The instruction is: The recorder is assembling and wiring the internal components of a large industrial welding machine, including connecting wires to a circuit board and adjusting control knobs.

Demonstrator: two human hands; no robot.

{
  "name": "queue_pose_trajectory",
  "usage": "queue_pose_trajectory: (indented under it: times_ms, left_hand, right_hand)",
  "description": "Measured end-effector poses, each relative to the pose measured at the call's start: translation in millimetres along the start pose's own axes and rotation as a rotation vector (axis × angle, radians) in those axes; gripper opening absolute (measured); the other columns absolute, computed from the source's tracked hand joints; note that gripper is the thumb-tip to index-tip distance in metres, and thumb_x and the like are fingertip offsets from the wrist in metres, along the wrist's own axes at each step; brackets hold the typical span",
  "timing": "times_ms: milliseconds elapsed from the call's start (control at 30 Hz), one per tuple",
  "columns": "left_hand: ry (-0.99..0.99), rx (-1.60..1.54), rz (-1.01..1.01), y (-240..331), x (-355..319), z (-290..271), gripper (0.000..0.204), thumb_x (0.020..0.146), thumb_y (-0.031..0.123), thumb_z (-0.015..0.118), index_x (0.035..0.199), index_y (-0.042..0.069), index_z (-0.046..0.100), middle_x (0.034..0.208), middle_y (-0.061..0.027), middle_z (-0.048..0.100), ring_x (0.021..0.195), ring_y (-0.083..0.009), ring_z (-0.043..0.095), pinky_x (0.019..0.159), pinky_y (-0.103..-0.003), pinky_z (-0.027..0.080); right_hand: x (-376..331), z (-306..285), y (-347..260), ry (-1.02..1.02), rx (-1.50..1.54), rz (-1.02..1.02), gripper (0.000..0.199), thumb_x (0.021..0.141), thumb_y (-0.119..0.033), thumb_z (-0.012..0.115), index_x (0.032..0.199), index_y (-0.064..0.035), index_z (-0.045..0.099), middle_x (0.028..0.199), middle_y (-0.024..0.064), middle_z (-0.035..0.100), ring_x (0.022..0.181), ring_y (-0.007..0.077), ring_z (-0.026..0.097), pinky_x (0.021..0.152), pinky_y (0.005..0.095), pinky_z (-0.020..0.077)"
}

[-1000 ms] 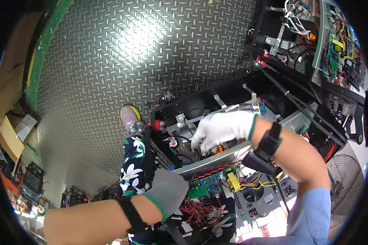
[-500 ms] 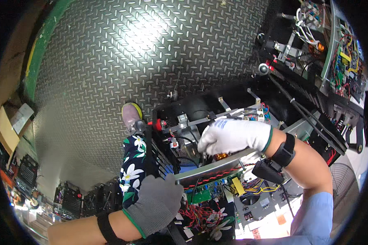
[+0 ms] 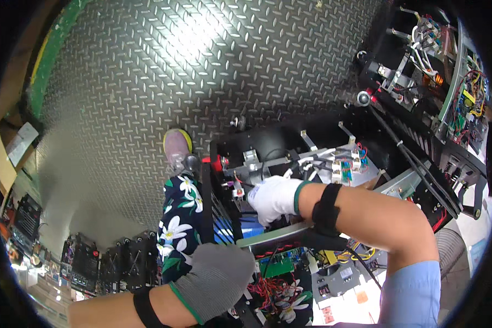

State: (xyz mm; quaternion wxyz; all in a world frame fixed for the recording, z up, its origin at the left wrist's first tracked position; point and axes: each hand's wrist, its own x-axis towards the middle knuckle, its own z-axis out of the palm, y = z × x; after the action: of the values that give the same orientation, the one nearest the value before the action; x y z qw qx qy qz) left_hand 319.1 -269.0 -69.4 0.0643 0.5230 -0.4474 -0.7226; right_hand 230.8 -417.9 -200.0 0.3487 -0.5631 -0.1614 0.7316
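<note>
My left hand [image 3: 216,279], in a grey glove with a green cuff, is curled at the left end of a long metal panel [image 3: 273,235]; its fingertips are hidden. Reaching over that panel, my right hand [image 3: 276,198] wears a white glove and points down into an opened black machine housing [image 3: 290,136]. Its fingers are bent, and whatever they hold, if anything, is hidden below them. Near them are a metal bracket [image 3: 250,159] and a blue part [image 3: 249,228]. A green circuit board [image 3: 279,267] and red wires [image 3: 270,290] lie on the panel's near side.
A second opened machine with boards [image 3: 470,106] stands at the far right. Black rods [image 3: 407,153] run along the housing's right side. My shoe [image 3: 177,147] is on the diamond-plate floor [image 3: 131,82]. Black units [image 3: 115,262] and a cardboard box [image 3: 3,169] are at left.
My right hand has moved left and slightly down, deeper into the housing, uncovering white connectors behind it. My left hand has shifted slightly right and down. The view has shifted a little.
</note>
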Motion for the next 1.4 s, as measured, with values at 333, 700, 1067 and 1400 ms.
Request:
queue_pose_trajectory:
  times_ms: [333,700,1067,1400]
  left_hand:
    - [0.175,-0.028,-0.019,3,-7,1,0.015,0.085,0.021,0.066,0.093,0.008,0.062,0.071,-0.0087,0.060,0.055,-0.0267,0.063,0.047,-0.040,0.050]
    - [0.137,-0.053,-0.049,-8,-5,4,0.012,0.084,0.020,0.065,0.088,0.009,0.061,0.071,-0.0099,0.062,0.060,-0.0281,0.065,0.049,-0.042,0.049]
    - [0.069,-0.095,0.076,-12,1,-3,0.010,0.081,0.016,0.063,0.088,0.009,0.062,0.068,-0.0071,0.059,0.059,-0.0261,0.063,0.049,-0.040,0.048]
    - [0.094,-0.177,0.059,0,-5,-10,0.016,0.077,0.018,0.066,0.087,0.008,0.060,0.073,-0.0075,0.058,0.062,-0.0285,0.063,0.051,-0.042,0.050]
  right_hand:
    - [-30,-1,28,0.081,0.273,-0.265,0.056,0.085,-0.008,0.057,0.138,-0.0255,0.061,0.087,0.0106,0.072,0.075,0.0239,0.067,0.069,0.0376,0.0514]
    - [-41,1,53,-0.075,0.351,-0.380,0.034,0.087,-0.025,0.071,0.120,-0.0150,0.072,0.110,0.0106,0.073,0.105,0.0291,0.067,0.088,0.0413,0.0511]
    - [-9,35,44,-0.107,0.266,-0.458,0.024,0.076,-0.013,0.076,0.098,-0.0038,0.075,0.100,0.0124,0.068,0.097,0.0296,0.067,0.083,0.0387,0.0520]
    - [-17,27,63,-0.196,0.495,-0.494,0.025,0.081,-0.019,0.080,0.097,-0.0023,0.072,0.100,0.0107,0.066,0.103,0.0259,0.063,0.089,0.0372,0.0486]
